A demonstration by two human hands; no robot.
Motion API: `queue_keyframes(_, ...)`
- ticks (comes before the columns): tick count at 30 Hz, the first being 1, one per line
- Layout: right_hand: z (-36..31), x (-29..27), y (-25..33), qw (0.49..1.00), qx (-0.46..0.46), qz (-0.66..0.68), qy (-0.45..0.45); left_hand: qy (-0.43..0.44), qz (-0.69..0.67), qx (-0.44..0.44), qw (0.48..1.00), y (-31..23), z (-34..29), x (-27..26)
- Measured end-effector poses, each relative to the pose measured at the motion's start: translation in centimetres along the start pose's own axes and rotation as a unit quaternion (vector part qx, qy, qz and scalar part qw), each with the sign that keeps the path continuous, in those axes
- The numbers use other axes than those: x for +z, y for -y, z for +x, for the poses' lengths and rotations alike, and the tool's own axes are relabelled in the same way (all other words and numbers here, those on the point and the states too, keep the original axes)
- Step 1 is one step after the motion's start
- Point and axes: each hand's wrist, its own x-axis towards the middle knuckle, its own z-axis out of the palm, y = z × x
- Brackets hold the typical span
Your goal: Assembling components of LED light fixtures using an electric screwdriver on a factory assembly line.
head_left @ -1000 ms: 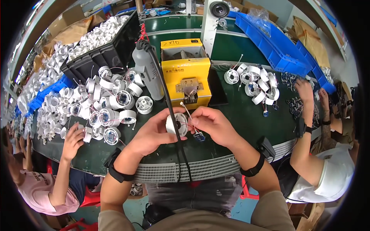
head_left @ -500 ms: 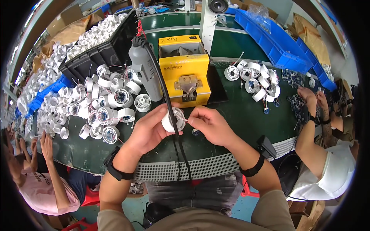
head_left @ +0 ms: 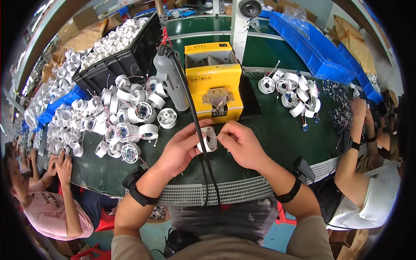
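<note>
Between my hands is a white round plastic housing [head_left: 209, 141], held from its left side by my left hand [head_left: 184, 145]. Its open side is turned toward my right hand [head_left: 239, 142], whose thumb and forefinger pinch thin wires [head_left: 216, 137] at the housing's opening. A black cable [head_left: 192, 97] hangs in front of the housing and hides part of it. Just beyond my hands stands a yellow screw-feeding machine [head_left: 215, 84]. Left of the machine hangs a grey electric screwdriver [head_left: 171, 80].
Many white housings with circuit boards [head_left: 130, 132] lie at left, beside a black crate [head_left: 117, 65]. A smaller group [head_left: 297, 95] lies at right, near small boards [head_left: 340, 112] and a blue tray [head_left: 312, 52]. Co-workers sit on both sides; one reaches a hand [head_left: 358, 108] toward the boards.
The housing has turned in my left hand so its opening faces further right. My view has shifted slightly left. The co-worker at left has brought both hands together.
</note>
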Motion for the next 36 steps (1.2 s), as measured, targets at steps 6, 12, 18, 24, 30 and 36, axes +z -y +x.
queue_keyframes(6,-0.2,0.2,1.0,0.999,-0.012,0.041,0.018,-0.004,-0.008,-0.003,1.0,-0.3,-0.2,0.0)
queue_keyframes(12,0.2,-0.4,1.2,0.969,-0.169,-0.16,-0.086,-0.035,-0.069,0.006,0.997,-0.4,-0.2,-0.1)
queue_keyframes(18,0.0,-1.5,2.5,0.995,-0.073,-0.043,-0.043,-0.038,-0.098,0.088,0.991,-0.2,-0.4,-0.4)
queue_keyframes(24,0.1,0.2,2.1,0.962,0.072,0.263,0.022,0.045,-0.094,0.107,0.989,-0.3,-0.3,0.3)
queue_keyframes(30,-0.4,0.9,1.7,0.979,0.04,0.2,-0.017,0.093,-0.069,0.085,0.99,-0.5,-0.5,0.8)
queue_keyframes(36,-0.4,1.0,0.9,0.982,-0.158,-0.044,-0.097,0.102,-0.08,0.074,0.989,-0.1,-0.4,1.4)
